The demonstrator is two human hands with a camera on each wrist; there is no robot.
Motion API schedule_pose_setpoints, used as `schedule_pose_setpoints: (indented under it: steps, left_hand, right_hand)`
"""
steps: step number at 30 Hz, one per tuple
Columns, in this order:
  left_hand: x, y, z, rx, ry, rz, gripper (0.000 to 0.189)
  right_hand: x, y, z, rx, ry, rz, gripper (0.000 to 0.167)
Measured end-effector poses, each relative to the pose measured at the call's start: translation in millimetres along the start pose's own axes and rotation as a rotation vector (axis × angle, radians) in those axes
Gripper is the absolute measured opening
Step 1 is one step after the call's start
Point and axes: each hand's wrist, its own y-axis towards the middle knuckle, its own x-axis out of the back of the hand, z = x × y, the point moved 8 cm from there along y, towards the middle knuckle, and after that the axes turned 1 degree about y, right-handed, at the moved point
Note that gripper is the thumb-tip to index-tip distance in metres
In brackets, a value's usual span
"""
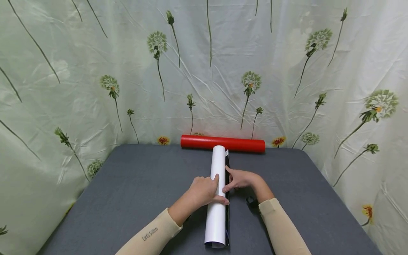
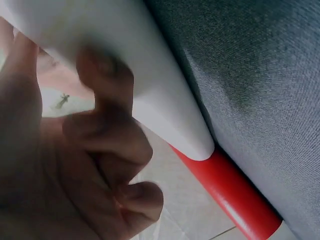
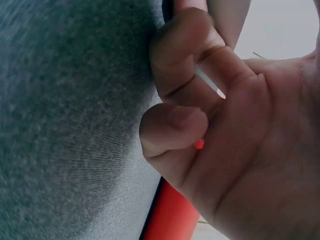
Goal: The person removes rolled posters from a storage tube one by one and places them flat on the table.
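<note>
Head view: our left hand (image 1: 201, 191) and right hand (image 1: 243, 179), fingers bent, grip white roll (image 1: 215, 223) from its left and right; we should press lightly, evenly.

Smooth white roll (image 1: 215, 219), perhaps paper, glossy tube (image 1: 223, 141)

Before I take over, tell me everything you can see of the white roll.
The white roll is a tube of sheet material, perhaps paper, smooth and white outside. Its near end is open, and a dark strip shows along its right side, apparently the sheet's other face. It lies lengthwise, front to back, on the grey table, its far end overlapping the red roll in view; contact there is unclear. The left hand and right hand touch it near mid-length.
</note>
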Motion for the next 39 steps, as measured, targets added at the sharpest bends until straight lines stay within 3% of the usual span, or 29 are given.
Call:
schedule_pose_setpoints:
  steps: [7,14,21,24,28,31,35,39]
  left_hand:
    - [1.4,1.1,-0.1,0.033,0.076,-0.051,0.094]
    - [4.4,4.9,-0.4,0.037,0.106,-0.148,0.075]
    - [5.4,7.4,-3.5,-0.05,0.076,-0.26,0.07]
    - [5.4,6.8,-7.3,-0.11,0.068,-0.255,0.061]
    - [1.2,5.7,-11.6,-0.166,0.051,-0.192,0.046]
    - [-2.0,5.2,-12.9,-0.178,0.023,-0.165,0.042]
    - [-3.5,4.7,-13.5,-0.179,0.009,-0.178,0.037]
    - [-5.0,4.7,-13.8,-0.179,0.014,-0.186,0.046]
  right_hand:
    - [-4.1,0.4,-3.0,-0.02,-0.05,0.03,0.115]
    - [-6.3,0.0,4.4,-0.059,-0.203,-0.031,0.108]
    - [-8.3,-1.6,6.3,-0.074,-0.155,-0.037,0.097]
    - [-8.3,-2.4,4.8,-0.065,-0.132,-0.027,0.093]
    - [-8.0,-2.8,0.8,-0.06,-0.123,-0.008,0.085]
    - [-6.1,-3.9,-4.5,-0.08,-0.129,-0.014,0.081]
    - [-3.6,-5.7,-8.9,-0.111,-0.125,-0.033,0.08]
    - [-3.2,-6.5,-8.7,-0.125,-0.114,-0.043,0.079]
